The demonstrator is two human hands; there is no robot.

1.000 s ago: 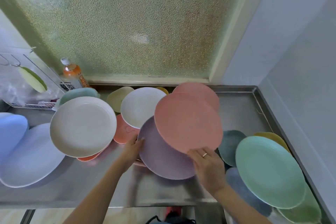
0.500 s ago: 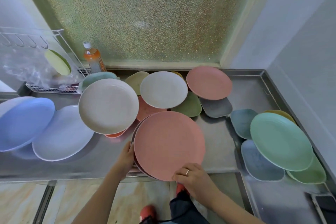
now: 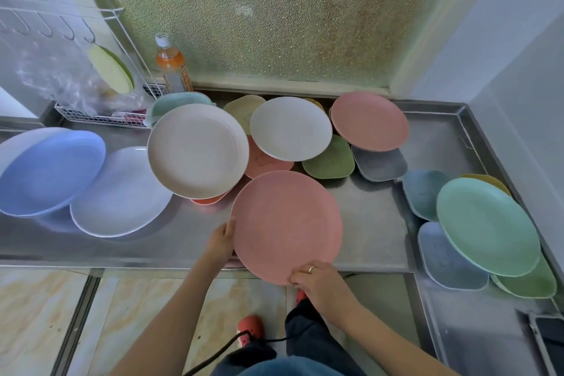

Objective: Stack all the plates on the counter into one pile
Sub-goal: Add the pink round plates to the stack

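Observation:
A large pink plate [image 3: 287, 224] tops a small pile at the front edge of the steel counter [image 3: 372, 223], hiding the plates beneath. My left hand [image 3: 220, 243] holds the pile's left edge. My right hand [image 3: 317, 282] grips the pink plate's near rim, fingers curled over it. Behind lie a beige plate [image 3: 198, 149], a white plate [image 3: 290, 128], another pink plate [image 3: 369, 120], and green [image 3: 331, 162] and grey [image 3: 380, 163] square plates. Blue [image 3: 50, 172] and pale lilac [image 3: 122, 192] plates lie at the left. A mint plate [image 3: 488, 224] covers several more at the right.
A wire rack [image 3: 100, 119] with a plastic bag and a green plate stands at the back left. An orange drink bottle [image 3: 171, 65] stands by the frosted window. The counter has a raised rim at the right wall. A dark device [image 3: 549, 333] lies at the bottom right.
The pink plate came down from a tilted lift onto the lilac plate, covering it. Both hands drew back toward the counter's front edge with the pile.

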